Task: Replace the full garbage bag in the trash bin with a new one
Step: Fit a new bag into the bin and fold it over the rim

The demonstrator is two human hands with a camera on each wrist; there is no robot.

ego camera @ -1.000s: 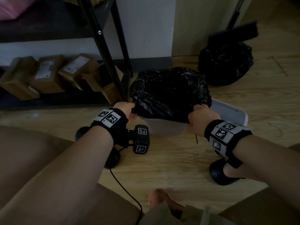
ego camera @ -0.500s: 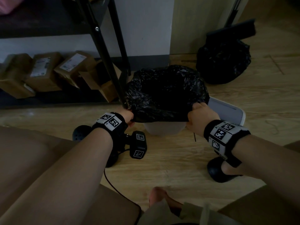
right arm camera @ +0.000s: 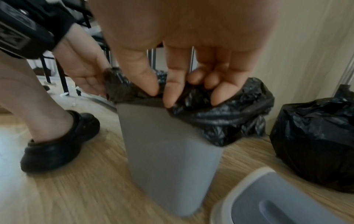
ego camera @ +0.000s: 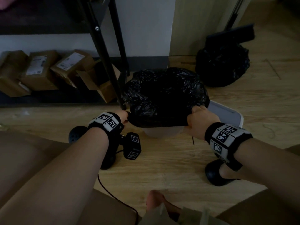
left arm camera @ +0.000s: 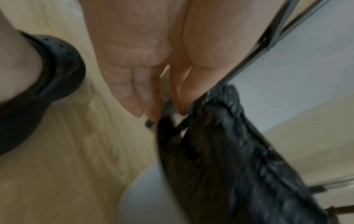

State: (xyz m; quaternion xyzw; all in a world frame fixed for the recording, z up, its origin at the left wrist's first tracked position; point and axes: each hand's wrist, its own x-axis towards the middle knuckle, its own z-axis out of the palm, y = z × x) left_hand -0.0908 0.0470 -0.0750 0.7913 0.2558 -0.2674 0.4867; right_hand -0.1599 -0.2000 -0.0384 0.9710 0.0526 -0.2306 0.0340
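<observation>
**Fingers of both hands pinch the new liner at the bin's near rim**

Fingers (right arm camera: 168, 94) of the right hand (ego camera: 200, 121) curl over the bunched black edge of the new garbage bag (ego camera: 164, 96) and pin it with the thumb at the near right corner of the trash bin (right arm camera: 168, 153). The left hand (ego camera: 123, 116) pinches the same hem at the near left corner, thumb on one side and fingertips on the other, though that wrist view is blurred. The hem lies just below both sets of fingertips, so the coming move, as I judge it, is a pull downward and toward the person to seat the fold over the lip. The bin's long axis runs left to right between the two hands, and each hand is as near its corner as the other.

On the far and right sides the plastic already hangs down the outside wall; along the near side it only just covers the rim.

Round about, from biggest down: a black metal shelf frame (ego camera: 107, 62) whose leg stands close beside the left hand and could snag the hem there; the full garbage bag (ego camera: 222, 65), tied and well apart at the far right; cardboard boxes (ego camera: 40, 69) along the wall; the grey bin lid (right arm camera: 283, 201) on the floor just beside the bin's right side; the person's black shoes (right arm camera: 57, 145)
</observation>
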